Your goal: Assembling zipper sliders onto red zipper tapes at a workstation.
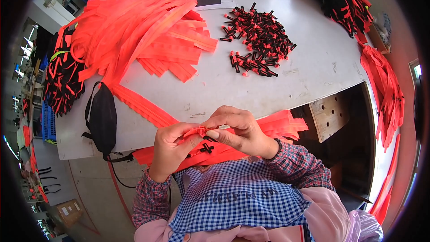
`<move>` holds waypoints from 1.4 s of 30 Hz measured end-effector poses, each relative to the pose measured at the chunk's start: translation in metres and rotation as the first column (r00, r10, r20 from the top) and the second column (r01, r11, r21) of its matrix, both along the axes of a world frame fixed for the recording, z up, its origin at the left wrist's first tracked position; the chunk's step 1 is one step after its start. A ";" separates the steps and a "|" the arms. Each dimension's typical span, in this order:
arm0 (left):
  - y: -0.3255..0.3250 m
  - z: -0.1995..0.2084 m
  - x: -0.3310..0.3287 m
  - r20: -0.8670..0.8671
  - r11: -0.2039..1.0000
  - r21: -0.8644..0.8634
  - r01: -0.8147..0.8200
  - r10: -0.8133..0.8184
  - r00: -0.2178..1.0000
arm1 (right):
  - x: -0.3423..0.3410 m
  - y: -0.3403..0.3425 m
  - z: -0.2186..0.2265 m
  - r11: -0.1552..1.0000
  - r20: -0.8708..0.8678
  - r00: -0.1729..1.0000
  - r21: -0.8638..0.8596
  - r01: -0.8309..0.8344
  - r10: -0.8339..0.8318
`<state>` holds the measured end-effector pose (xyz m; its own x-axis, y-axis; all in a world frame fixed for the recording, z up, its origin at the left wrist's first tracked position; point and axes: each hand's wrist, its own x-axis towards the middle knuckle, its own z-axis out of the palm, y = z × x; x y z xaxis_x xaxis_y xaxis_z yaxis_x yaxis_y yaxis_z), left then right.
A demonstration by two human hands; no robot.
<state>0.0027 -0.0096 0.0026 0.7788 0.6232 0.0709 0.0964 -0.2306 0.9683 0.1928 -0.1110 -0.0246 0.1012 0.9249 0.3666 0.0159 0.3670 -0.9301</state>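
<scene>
My left hand [169,147] and my right hand [239,130] meet over the table's near edge. Between their pinched fingertips is the end of an orange zipper tape [195,131], with a small dark piece at the right fingertips that I cannot fully make out. More orange zipper tapes [280,125] lie across my lap, under both hands. On them, just below the fingers, rest a few small black zipper pulls [207,148]. One orange strip [145,106] runs from the table toward my left hand.
A large heap of orange zipper tapes [143,22] covers the table's far left. Right of it lies a pile of black-and-orange zipper pulls [260,36]. A black pouch [101,118] sits at the left edge. Bundles hang left [62,78] and right [383,92]. An open compartment [358,130] is at right.
</scene>
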 end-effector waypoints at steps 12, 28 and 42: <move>-0.002 0.000 0.001 -0.017 0.990 0.131 0.045 -0.043 0.999 | -0.004 -0.003 -0.004 0.972 0.342 0.920 0.194 0.131 -0.193; -0.002 0.000 0.000 -0.023 0.996 0.019 0.090 -0.090 0.996 | -0.005 -0.004 -0.010 0.972 0.289 0.947 0.222 0.078 -0.142; -0.005 0.001 0.004 -0.109 0.995 0.079 0.066 -0.057 0.992 | 0.000 -0.002 -0.010 0.998 0.190 0.982 0.063 -0.021 0.009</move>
